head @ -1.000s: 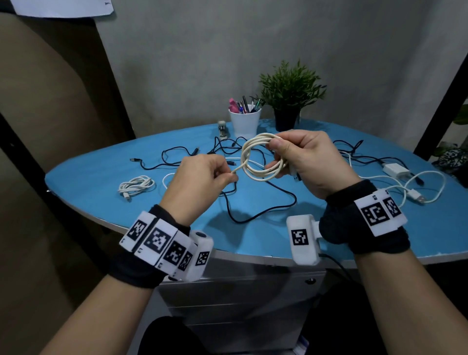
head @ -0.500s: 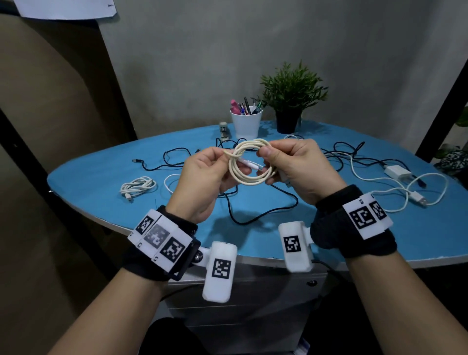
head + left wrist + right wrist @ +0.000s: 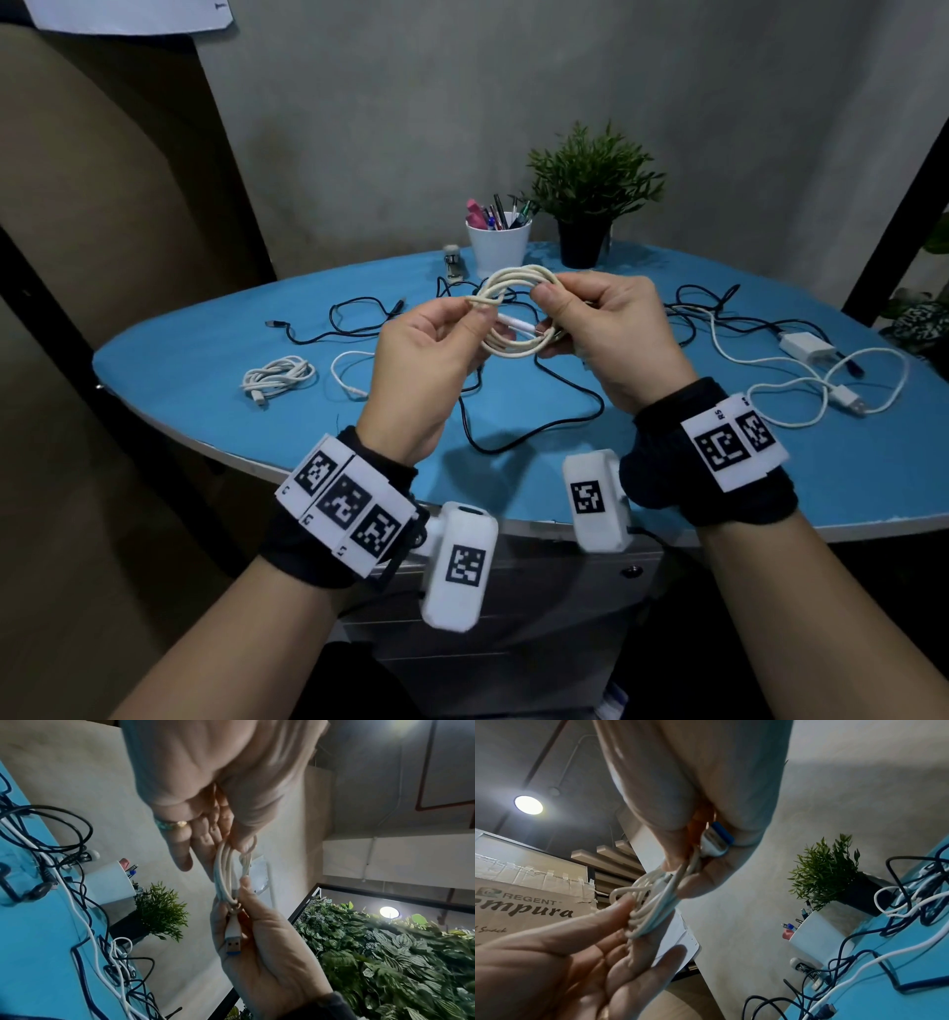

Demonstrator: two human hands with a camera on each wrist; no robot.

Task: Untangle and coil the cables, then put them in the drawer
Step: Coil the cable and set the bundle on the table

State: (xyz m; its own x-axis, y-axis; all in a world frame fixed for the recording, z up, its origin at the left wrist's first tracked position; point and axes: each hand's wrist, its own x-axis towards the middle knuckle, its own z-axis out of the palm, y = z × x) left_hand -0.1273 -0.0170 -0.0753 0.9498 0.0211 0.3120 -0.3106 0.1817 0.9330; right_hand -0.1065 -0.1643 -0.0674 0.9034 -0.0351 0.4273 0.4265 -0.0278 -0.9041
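Both hands, left hand (image 3: pixel 421 360) and right hand (image 3: pixel 611 334), grip one coiled white cable (image 3: pixel 518 318); one bundled white cable (image 3: pixel 277 374) lies apart.

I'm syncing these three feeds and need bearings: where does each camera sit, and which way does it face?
Head: on the head, facing forward and down at the table; both forearms, left hand and right hand on the coil.
Left wrist: under the left wrist, looking along the palm and up; both hands show.
Right wrist: under the right wrist, tilted up; both hands show.
Shared: coil, plant, cup.
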